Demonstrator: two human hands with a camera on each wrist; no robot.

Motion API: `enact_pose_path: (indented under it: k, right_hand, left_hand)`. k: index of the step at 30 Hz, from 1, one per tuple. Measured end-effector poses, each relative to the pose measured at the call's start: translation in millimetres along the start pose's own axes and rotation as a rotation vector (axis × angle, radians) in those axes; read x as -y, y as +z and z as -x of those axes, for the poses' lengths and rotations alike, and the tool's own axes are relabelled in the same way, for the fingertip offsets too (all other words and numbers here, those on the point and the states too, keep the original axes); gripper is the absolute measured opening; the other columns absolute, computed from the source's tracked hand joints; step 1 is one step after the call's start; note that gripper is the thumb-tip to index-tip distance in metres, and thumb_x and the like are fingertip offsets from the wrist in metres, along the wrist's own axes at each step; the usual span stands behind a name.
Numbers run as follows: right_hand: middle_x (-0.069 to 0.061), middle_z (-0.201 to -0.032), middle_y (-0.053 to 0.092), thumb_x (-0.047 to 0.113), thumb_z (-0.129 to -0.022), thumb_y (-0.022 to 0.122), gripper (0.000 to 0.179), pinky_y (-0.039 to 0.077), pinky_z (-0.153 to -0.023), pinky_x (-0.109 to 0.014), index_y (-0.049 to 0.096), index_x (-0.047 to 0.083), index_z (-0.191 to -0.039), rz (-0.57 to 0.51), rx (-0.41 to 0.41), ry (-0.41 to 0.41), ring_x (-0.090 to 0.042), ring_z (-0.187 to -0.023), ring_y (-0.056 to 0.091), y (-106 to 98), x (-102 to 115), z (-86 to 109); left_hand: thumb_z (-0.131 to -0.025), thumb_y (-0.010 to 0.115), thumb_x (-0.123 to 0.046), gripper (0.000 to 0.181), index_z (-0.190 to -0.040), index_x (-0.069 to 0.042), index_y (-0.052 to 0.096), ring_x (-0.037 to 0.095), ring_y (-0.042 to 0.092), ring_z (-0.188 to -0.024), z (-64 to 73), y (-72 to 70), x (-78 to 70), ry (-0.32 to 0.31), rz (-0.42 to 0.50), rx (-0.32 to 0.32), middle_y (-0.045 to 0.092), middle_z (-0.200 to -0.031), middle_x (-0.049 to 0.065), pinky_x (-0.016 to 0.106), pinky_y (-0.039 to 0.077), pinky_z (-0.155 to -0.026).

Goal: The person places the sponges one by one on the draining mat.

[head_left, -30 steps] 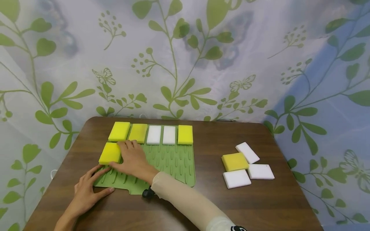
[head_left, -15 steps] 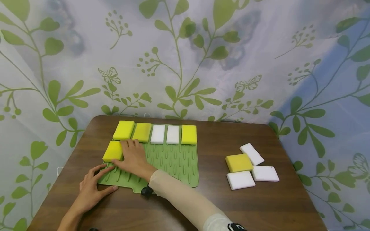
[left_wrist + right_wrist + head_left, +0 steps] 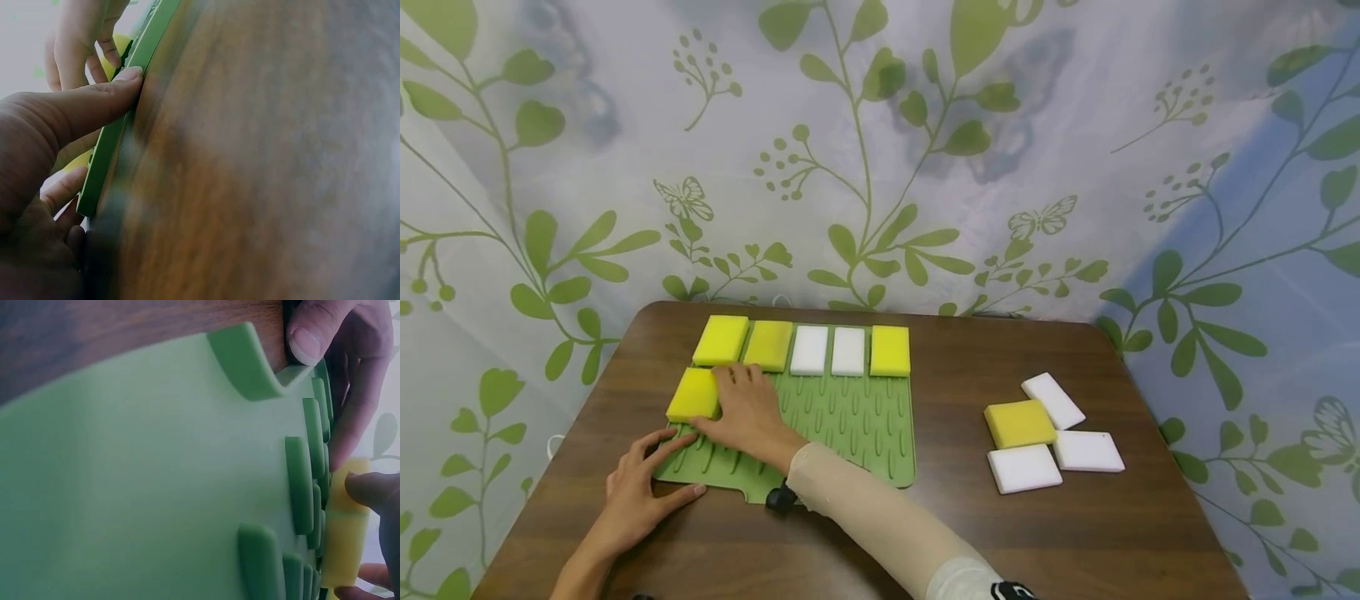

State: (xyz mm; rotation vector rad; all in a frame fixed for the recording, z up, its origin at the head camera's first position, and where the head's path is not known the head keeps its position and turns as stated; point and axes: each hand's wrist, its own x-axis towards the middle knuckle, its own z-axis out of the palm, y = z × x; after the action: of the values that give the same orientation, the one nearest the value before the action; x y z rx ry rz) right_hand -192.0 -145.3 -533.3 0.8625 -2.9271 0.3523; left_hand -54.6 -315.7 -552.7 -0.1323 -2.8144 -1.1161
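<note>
My right hand grips a yellow sponge at the left side of the green ridged mat. In the right wrist view the thumb is against the side of this sponge, and other fingertips show at its far end. The sponge sits flat on the ridges, just in front of the back-left yellow sponge. My left hand lies at the mat's front-left corner with thumb and fingers spread. Its index finger reaches onto the mat near the held sponge, while its thumb touches the mat's front edge.
Along the mat's back row lie another yellow sponge, two white sponges and a bright yellow sponge. Off to the right, a loose yellow sponge and several white blocks rest on the brown table. A patterned curtain hangs behind.
The head view has shifted slightly, so everything appears a little further right than one second ago. Both hands and the gripped sponge keep the same place on the mat.
</note>
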Motion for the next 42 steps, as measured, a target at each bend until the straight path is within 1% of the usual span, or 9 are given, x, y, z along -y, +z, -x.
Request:
enact_pose_path:
  k: [7,13,16,21,26,29,32,37,42]
  right_hand:
    - [0.006,-0.158,0.055,0.086,-0.090,0.060,0.095,0.049,-0.116,-0.032,0.041,0.027,-0.163,-0.001,0.005,0.032,-0.018,-0.142,0.054,-5,-4,3.0]
    - [0.005,-0.161,0.053,0.090,-0.087,0.057,0.105,0.047,-0.119,-0.032,0.035,0.025,-0.166,0.011,-0.006,0.027,-0.018,-0.145,0.053,-12,-7,6.4]
    - [0.006,-0.163,0.051,0.091,-0.088,0.056,0.105,0.047,-0.118,-0.031,0.035,0.026,-0.167,0.018,-0.002,0.023,-0.017,-0.145,0.052,-22,-9,9.7]
    - [0.007,-0.160,0.052,0.087,-0.091,0.057,0.098,0.049,-0.116,-0.031,0.036,0.026,-0.165,-0.018,-0.028,0.020,-0.017,-0.143,0.053,-43,-17,17.1]
    - [0.006,-0.158,0.053,0.083,-0.093,0.060,0.094,0.049,-0.117,-0.033,0.039,0.024,-0.164,-0.037,-0.072,0.013,-0.017,-0.143,0.053,-58,-31,24.3]
    - [0.005,-0.157,0.054,0.080,-0.094,0.063,0.093,0.050,-0.116,-0.034,0.039,0.024,-0.164,-0.062,-0.099,0.031,-0.018,-0.140,0.054,-65,-44,29.4]
    - [0.004,-0.155,0.054,0.077,-0.094,0.065,0.091,0.051,-0.113,-0.036,0.039,0.025,-0.164,-0.104,-0.118,0.060,-0.019,-0.137,0.055,-70,-59,35.5]
    - [0.001,-0.157,0.055,0.072,-0.095,0.068,0.089,0.049,-0.117,-0.040,0.039,0.024,-0.164,-0.173,-0.144,0.093,-0.023,-0.140,0.054,-74,-82,45.2]
    - [0.000,-0.157,0.055,0.070,-0.094,0.072,0.089,0.050,-0.115,-0.042,0.041,0.023,-0.163,-0.202,-0.172,0.125,-0.025,-0.138,0.056,-75,-102,54.2]
  left_hand:
    - [-0.085,0.093,-0.027,0.075,-0.152,-0.014,0.061,0.059,0.035,-0.131,-0.3,1.1,0.1,-0.010,-0.004,0.011,0.035,-0.160,0.029,0.068,0.021,-0.093]
    - [-0.084,0.093,-0.027,0.076,-0.152,-0.015,0.061,0.059,0.035,-0.131,0.7,0.8,1.3,-0.016,-0.013,0.017,0.035,-0.160,0.029,0.069,0.021,-0.092]
    - [-0.084,0.094,-0.027,0.076,-0.151,-0.015,0.061,0.060,0.035,-0.131,0.4,0.7,2.0,-0.013,-0.018,0.012,0.035,-0.160,0.029,0.069,0.022,-0.092]
    - [-0.084,0.094,-0.026,0.076,-0.151,-0.016,0.061,0.062,0.033,-0.133,0.1,-0.3,2.3,-0.011,-0.015,0.016,0.035,-0.160,0.029,0.073,0.022,-0.093]
    - [-0.084,0.093,-0.026,0.077,-0.153,-0.016,0.060,0.064,0.031,-0.134,-0.5,-0.3,3.5,-0.010,-0.014,0.022,0.034,-0.161,0.030,0.078,0.020,-0.092]
    - [-0.085,0.092,-0.027,0.079,-0.155,-0.017,0.058,0.065,0.030,-0.135,-1.3,0.3,3.9,-0.014,-0.016,0.030,0.033,-0.161,0.031,0.080,0.019,-0.092]
    - [-0.085,0.092,-0.027,0.078,-0.155,-0.017,0.058,0.065,0.030,-0.135,-0.9,0.5,2.7,-0.017,-0.018,0.029,0.033,-0.161,0.030,0.079,0.020,-0.092]
    - [-0.085,0.093,-0.026,0.077,-0.154,-0.017,0.059,0.064,0.030,-0.135,0.6,-0.2,1.2,-0.021,-0.019,0.024,0.034,-0.161,0.029,0.077,0.020,-0.092]
    - [-0.084,0.093,-0.025,0.078,-0.153,-0.017,0.059,0.064,0.030,-0.134,-0.1,1.0,0.5,-0.014,-0.019,0.022,0.034,-0.161,0.029,0.078,0.020,-0.091]
